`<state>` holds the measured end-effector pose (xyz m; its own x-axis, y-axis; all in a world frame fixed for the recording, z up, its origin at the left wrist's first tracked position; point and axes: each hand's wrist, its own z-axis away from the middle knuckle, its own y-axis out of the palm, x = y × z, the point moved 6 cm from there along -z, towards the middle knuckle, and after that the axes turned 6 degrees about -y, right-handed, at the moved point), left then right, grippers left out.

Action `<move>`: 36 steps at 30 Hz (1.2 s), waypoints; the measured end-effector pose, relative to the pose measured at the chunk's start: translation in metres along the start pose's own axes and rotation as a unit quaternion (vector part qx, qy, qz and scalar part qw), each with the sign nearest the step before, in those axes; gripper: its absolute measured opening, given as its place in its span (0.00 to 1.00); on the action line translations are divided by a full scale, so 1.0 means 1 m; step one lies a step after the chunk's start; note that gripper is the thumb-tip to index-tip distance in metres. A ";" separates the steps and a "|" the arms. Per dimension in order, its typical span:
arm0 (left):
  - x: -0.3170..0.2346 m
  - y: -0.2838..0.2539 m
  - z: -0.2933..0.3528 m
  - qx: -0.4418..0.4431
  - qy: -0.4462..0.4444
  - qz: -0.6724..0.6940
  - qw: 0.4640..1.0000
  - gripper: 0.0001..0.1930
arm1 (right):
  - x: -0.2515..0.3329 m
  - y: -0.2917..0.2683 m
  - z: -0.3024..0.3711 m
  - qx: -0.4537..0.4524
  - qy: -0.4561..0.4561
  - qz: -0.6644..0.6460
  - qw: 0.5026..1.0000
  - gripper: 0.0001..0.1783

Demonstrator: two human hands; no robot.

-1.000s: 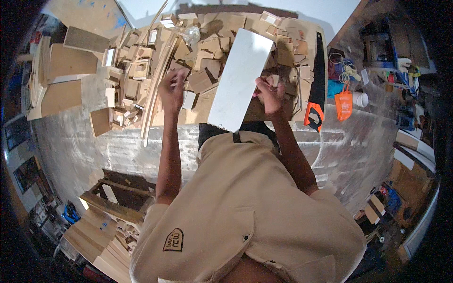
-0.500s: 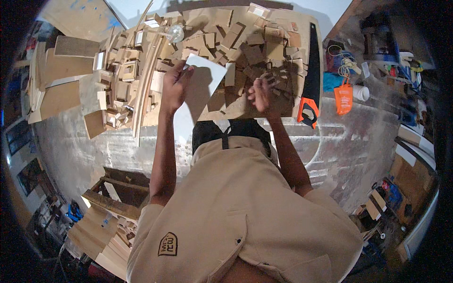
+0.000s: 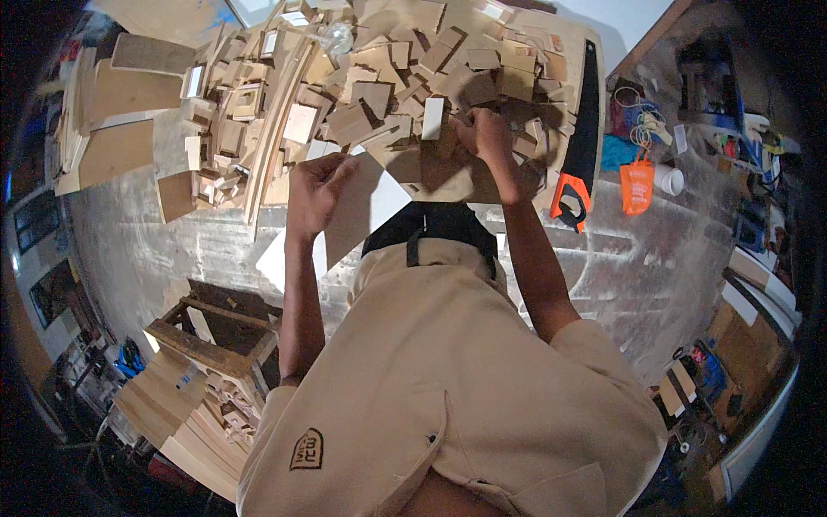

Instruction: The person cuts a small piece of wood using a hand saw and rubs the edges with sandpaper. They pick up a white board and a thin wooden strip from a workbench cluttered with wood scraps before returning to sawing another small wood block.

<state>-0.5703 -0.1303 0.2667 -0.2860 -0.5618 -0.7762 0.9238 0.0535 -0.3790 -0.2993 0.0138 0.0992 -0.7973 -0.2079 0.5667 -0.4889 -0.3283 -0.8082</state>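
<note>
My left hand [image 3: 316, 191] is closed on a white sheet [image 3: 372, 191], thumb and fingers pinching its upper edge. The sheet hangs tilted over the near edge of the table, and part of it shows past the other side of my forearm. My right hand [image 3: 489, 142] reaches over the pile of wood offcuts [image 3: 370, 96] with its fingers curled. What they hold, if anything, is hidden. Just left of those fingertips is a small block with a white face [image 3: 433, 118]; I cannot tell whether they touch it.
A handsaw [image 3: 572, 194] with an orange and black handle lies along the table's right edge. Long thin strips [image 3: 277, 129] cross the left side. A clear round object [image 3: 336, 39] sits at the back. An orange bag [image 3: 637, 185] and white cup [image 3: 669, 179] are at the right.
My right hand has moved forward, farther over the offcuts. My left hand has come nearer to me with the sheet, which now hangs lower and more tilted. The view has shifted slightly.
</note>
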 end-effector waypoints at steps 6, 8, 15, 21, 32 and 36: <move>-0.005 -0.014 0.021 -0.007 0.022 -0.063 0.998 0.15 | -0.006 0.009 0.027 0.079 0.037 0.015 0.996 0.28; 0.006 -0.016 0.024 0.001 0.025 -0.058 0.998 0.15 | 0.000 0.007 0.045 0.107 0.042 0.032 0.993 0.28; 0.030 -0.009 0.041 0.065 0.002 0.017 0.998 0.15 | -0.033 0.053 0.086 0.021 0.003 0.110 0.994 0.24; 0.037 0.001 0.053 0.082 0.013 0.014 0.996 0.15 | -0.058 0.072 0.088 -0.050 0.041 -0.006 0.998 0.25; 0.064 0.028 0.061 0.187 -0.017 0.017 0.982 0.17 | -0.060 -0.014 0.172 -0.126 0.172 0.002 0.977 0.19; 0.066 0.043 0.062 0.197 -0.014 0.085 0.976 0.20 | -0.105 -0.053 0.218 -0.125 0.221 0.108 0.961 0.26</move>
<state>-0.5340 -0.2161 0.2300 -0.1171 -0.5958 -0.7945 0.9852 -0.1708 -0.0171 -0.1123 -0.1481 0.1174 -0.9352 0.1838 0.3027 -0.3209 -0.0785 -0.9438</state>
